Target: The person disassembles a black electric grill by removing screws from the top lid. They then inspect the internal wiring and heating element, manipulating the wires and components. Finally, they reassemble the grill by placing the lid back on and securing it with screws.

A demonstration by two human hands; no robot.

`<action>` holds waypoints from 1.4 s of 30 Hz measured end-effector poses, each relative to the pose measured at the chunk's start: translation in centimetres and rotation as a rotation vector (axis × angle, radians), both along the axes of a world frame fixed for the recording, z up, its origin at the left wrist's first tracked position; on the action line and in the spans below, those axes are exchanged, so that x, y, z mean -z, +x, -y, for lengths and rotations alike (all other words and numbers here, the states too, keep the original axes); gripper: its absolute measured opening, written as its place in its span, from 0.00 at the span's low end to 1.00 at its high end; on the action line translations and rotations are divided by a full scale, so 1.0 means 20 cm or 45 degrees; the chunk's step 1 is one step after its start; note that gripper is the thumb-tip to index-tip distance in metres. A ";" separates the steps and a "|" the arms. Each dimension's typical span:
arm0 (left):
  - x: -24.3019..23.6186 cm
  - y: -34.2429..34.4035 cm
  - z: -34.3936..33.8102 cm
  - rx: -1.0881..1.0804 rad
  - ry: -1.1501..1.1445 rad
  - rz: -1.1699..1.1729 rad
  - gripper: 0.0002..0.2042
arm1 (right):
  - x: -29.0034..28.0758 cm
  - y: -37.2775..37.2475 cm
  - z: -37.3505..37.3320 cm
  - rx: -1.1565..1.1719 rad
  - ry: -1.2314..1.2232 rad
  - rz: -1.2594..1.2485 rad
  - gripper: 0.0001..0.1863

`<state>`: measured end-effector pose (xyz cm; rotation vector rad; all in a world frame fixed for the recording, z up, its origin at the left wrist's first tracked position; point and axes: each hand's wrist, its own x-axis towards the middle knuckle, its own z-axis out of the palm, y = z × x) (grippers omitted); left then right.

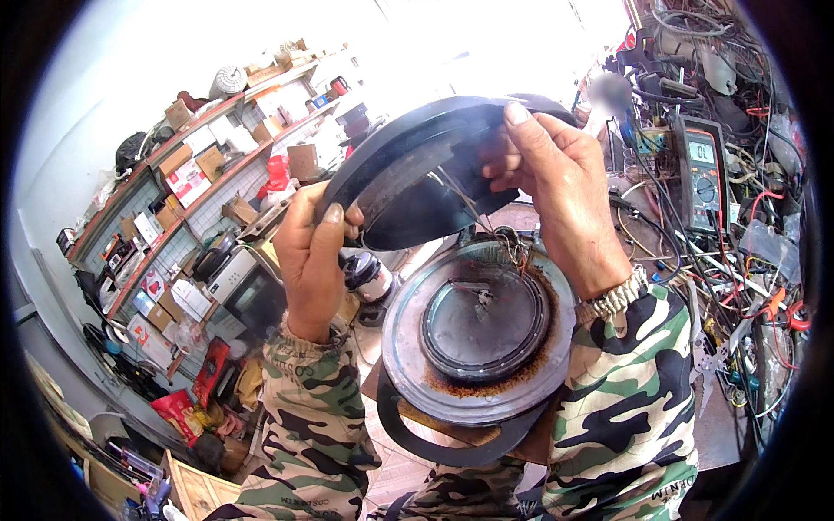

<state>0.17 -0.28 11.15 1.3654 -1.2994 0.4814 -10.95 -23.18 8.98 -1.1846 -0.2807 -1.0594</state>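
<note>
Both hands grip a black round appliance cover (408, 139), tilted up so that its hollow side partly shows. My left hand (314, 265) is closed on its left rim, thumb on the edge. Higher up, my right hand (560, 178) pinches the rim's right part, its thumb on top and its other fingers curled behind. Below lies a round metal heating plate (404, 347), rust-stained around a raised inner disc (478, 334). Thin wires (473, 204) run from inside the cover to a wire bundle (514, 249) at the plate's back edge. A black curved handle (434, 449) sticks out at the near side.
On the right, a bench holds a digital multimeter (702, 169), tangled cables (660, 234) and orange-handled pliers (773, 304). Shelves with boxes (187, 178) and a white oven-like appliance (248, 291) stand left. A dark-lidded container (369, 276) is behind the plate.
</note>
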 end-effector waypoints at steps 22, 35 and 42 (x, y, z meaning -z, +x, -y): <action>0.17 0.03 -0.19 -0.240 -0.039 -0.068 0.17 | 0.00 -0.02 -0.17 -0.150 -0.398 -0.095 0.17; 0.30 0.19 -0.02 0.280 -0.300 -0.230 0.22 | -0.08 -0.12 -0.11 -0.103 -0.518 -0.130 0.22; 0.31 0.30 0.00 0.334 -0.341 -0.470 0.25 | -0.09 -0.13 -0.05 0.038 -0.390 -0.238 0.25</action>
